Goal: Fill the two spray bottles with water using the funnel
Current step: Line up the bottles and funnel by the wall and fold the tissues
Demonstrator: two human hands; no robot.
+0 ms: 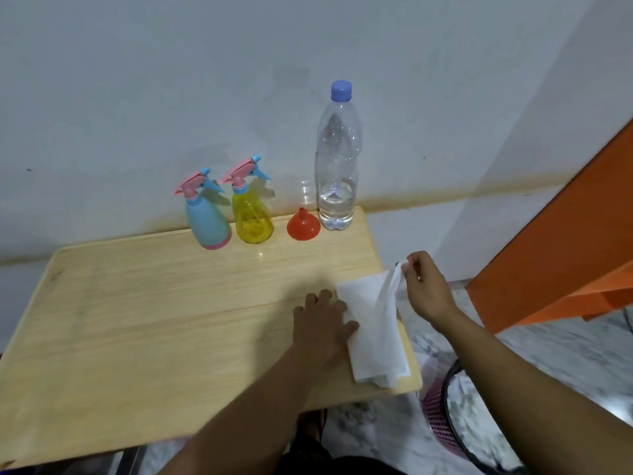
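Two hands, right hand (pixel 426 286) pinching cloth (pixel 373 330)

We see from one head-worn wide camera, facing forward and down, near our hands, wooden table (pixel 137 320) beyond fingertips.

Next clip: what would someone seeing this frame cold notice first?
Most likely the two hands at the table's near right corner: the left hand presses flat on a white cloth while the right hand pinches and lifts one corner. Next, the colourful row along the far edge: blue sprayer, yellow sprayer, red funnel mouth-down, and a tall capped water bottle, mostly empty.
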